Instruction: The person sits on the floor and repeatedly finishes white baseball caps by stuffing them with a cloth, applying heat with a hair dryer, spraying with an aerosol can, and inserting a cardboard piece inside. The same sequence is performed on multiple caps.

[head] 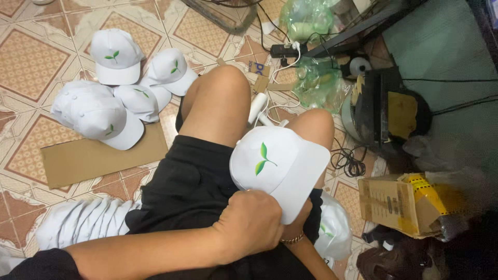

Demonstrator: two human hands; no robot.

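Left hand (251,223) clenched on white cap (277,163) over the lap, right hand (300,220) beneath it, grip hidden, finished caps (116,93) on the tiled floor (31,62).

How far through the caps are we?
Done, apparently: five loose white leaf-logo caps lie on the floor and cardboard sheet. In hand: one cap on the lap, left hand gripping its back, right hand mostly hidden under the brim. Left, likely: the nested stack of caps beside the leg.
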